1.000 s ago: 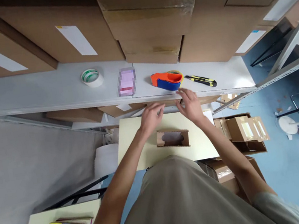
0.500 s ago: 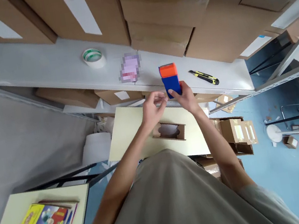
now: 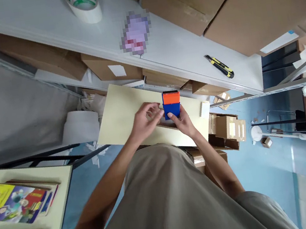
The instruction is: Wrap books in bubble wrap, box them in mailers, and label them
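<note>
1. Head view, nearest first: most of the lower frame is taken up by the person's grey shirt, so both forearms are partly covered.
2. An orange-and-blue tape dispenser (image 3: 171, 104) is held upright over the pale tabletop (image 3: 118, 116). The right hand (image 3: 182, 121) is clamped on its blue lower half, probably to keep it steady.
3. The left hand (image 3: 142, 122) sits just beside it, fingers curled together as if pinching the tape end, but that can't be made out.
4. Further back on the grey shelf (image 3: 37, 20), a tape roll (image 3: 83, 3) and a yellow utility knife (image 3: 219, 66) are parked within reach.
</note>
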A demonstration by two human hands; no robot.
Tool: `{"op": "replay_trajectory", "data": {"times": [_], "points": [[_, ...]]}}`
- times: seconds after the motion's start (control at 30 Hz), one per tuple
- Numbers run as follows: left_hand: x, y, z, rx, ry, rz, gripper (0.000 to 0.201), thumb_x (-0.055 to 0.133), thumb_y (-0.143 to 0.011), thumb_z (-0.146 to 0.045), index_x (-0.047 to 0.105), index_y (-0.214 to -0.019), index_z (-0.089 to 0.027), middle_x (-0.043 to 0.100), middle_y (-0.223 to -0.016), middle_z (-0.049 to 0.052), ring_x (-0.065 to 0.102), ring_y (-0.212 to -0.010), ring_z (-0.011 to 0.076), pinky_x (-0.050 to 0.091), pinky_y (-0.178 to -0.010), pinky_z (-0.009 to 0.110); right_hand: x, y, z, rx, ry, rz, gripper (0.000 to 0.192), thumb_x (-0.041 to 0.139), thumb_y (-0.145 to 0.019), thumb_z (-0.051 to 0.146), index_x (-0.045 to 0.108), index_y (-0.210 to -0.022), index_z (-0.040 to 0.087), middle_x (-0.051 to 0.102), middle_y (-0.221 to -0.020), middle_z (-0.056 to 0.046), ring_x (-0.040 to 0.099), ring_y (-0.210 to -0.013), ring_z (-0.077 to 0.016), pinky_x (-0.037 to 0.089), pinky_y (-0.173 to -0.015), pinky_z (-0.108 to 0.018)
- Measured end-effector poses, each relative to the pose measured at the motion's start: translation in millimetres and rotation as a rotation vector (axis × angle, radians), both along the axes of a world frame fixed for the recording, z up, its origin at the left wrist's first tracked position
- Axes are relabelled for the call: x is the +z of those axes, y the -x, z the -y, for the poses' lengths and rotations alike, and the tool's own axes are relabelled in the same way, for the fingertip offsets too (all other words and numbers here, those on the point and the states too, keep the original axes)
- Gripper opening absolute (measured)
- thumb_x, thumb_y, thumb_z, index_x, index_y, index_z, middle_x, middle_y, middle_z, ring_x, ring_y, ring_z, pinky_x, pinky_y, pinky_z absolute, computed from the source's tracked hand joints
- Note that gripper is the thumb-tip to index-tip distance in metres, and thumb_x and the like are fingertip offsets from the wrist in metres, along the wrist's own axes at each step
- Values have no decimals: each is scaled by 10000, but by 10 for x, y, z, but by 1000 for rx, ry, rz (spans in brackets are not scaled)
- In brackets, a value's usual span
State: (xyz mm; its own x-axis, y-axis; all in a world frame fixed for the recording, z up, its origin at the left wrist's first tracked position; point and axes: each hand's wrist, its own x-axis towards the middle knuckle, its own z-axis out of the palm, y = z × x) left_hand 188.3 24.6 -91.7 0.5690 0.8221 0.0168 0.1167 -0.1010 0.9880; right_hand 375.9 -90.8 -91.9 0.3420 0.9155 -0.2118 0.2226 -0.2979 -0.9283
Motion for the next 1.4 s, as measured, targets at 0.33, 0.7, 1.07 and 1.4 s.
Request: {"op": "replay_trajectory", "data": {"times": [0.33, 0.7, 1.07, 1.4], "points": [[-181, 154, -479, -248, 335, 71, 506, 876, -900, -729, 892, -1009, -236, 866, -1027, 89, 802, -963, 287, 659, -849, 405, 345, -63, 268, 343, 235, 281, 625, 678, -1018, 825, 629, -1291, 265, 770, -1095, -108, 723, -950, -325, 639, -844, -489], [-804, 131, 99, -21, 610, 108, 405, 884, -863, -604, 837, -905, -204, 849, -927, 72, 781, -871, 235, 639, -784, 334, 688, 25, 17, 407, 606, 438, 655, 621, -1012, 903, 712, -980, 254, 744, -803, -45, 678, -704, -239, 470, -654, -355], [-1541, 190, -215, 233, 820, 184, 647, 1006, -614, -741, 794, -855, -179, 771, -818, 66, 632, -727, 167, 496, -651, 296, 1670, -180, -506, 490, 1090, 546, 714, 632, -995, 907, 755, -899, 211, 795, -769, -64, 733, -643, -211, 482, -637, -321], [-2096, -72, 29, 313, 999, 154, 613, 1052, -585, -700, 799, -820, -194, 739, -756, 33, 598, -740, 165, 464, -677, 297, 1368, 210, -869, 560, 1233, 791, 732, 552, -1078, 876, 736, -852, 204, 837, -841, -125, 796, -791, -257, 490, -704, -324]]}}
